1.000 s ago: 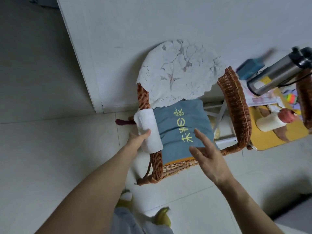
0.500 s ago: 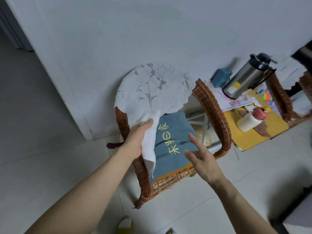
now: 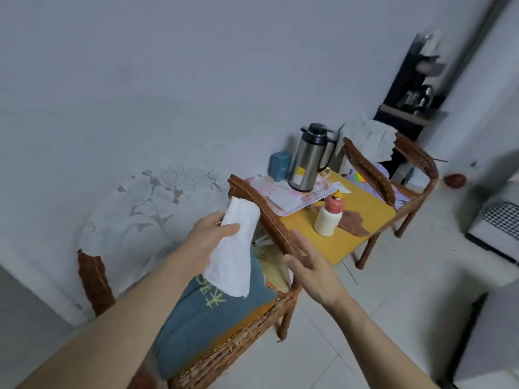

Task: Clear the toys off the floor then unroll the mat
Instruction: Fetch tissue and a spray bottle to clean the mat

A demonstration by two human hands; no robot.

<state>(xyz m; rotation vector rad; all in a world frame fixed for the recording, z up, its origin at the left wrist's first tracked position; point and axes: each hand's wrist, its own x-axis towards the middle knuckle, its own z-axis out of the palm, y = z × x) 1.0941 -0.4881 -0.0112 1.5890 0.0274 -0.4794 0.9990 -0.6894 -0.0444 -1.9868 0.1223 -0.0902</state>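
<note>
Above the seat of a wicker armchair (image 3: pixel 269 220), the left hand (image 3: pixel 206 242) grips a white cloth (image 3: pixel 236 248), thumb laid across its front and fingers curled behind. It is soft, nubbly terry, folded into a long narrow strip; its long axis runs steeply, the upper end leaning toward the chair's right armrest and the lower end hanging free over a blue-grey cushion (image 3: pixel 207 327) with yellow embroidered characters. Whether this cloth is the mat cannot be told. The right hand (image 3: pixel 311 265) hovers just beside it, palm turned inward, fingers straight and loosely spread, holding nothing. A white lace cover (image 3: pixel 151 217) with a cut-out floral pattern drapes the chair's rounded back, and the frame is tightly woven brown cane. Beside the chair stands a low yellow bench (image 3: pixel 362 220) carrying a cylindrical brushed-steel thermos (image 3: pixel 307 161) with a black lid, a small blue box (image 3: pixel 279 165), a stack of papers (image 3: pixel 283 196) and a cream bottle (image 3: pixel 327 217) with a red cap. A second wicker chair (image 3: pixel 393 169) stands beyond on the glossy pale tiled floor (image 3: pixel 351 332).
</note>
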